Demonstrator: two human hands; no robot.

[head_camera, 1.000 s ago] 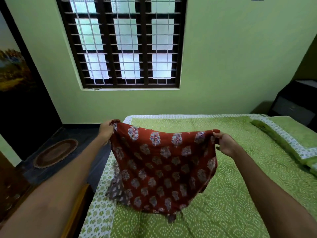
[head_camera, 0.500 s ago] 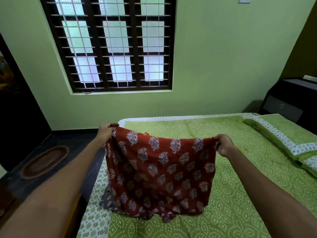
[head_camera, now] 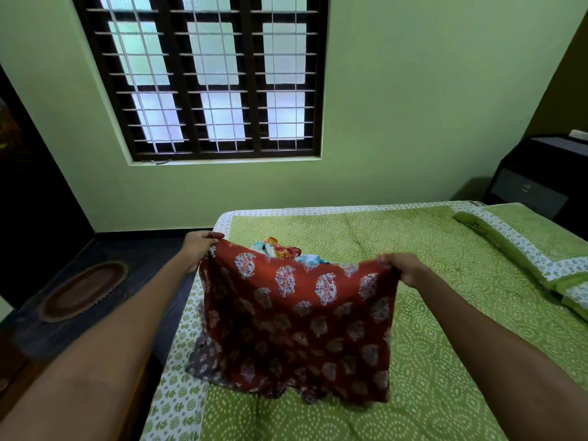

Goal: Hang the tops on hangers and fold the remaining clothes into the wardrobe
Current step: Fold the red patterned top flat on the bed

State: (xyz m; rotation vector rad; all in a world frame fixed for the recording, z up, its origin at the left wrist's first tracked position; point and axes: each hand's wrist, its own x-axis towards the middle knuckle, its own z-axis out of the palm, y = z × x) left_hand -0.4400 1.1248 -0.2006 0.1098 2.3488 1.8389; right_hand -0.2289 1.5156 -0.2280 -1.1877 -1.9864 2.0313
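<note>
Floor of dark boards lies at the far left, and an oval mat is seen on it beside the bed. Next comes the left hand, raised over the bed's left edge; its fingers are curled round the upper left corner of a red printed garment, which is pinched there. The garment is held spread between both hands, its top edge running left to right and sloping slightly down toward the right, while the cloth hangs toward the near side, its lower hem gathered on the green bedspread. Just behind the top edge, on the far side, a small heap of bright, multicoloured clothes is seen lying on the bed. At the right, the right hand is clamped on the garment's upper right corner, fingers closed over the cloth. Farther right a folded pillow edge lies along the bed, and a dark cabinet stands by the wall.

The long axis of the garment is judged to lie across the body, so that each hand is at one end of it and neither is nearer. The cloth is probably being readied for laying flat or folding; whichever follows turns on the two corners being kept level and the hanging part being guided onto the free bedspread near the person.
</note>
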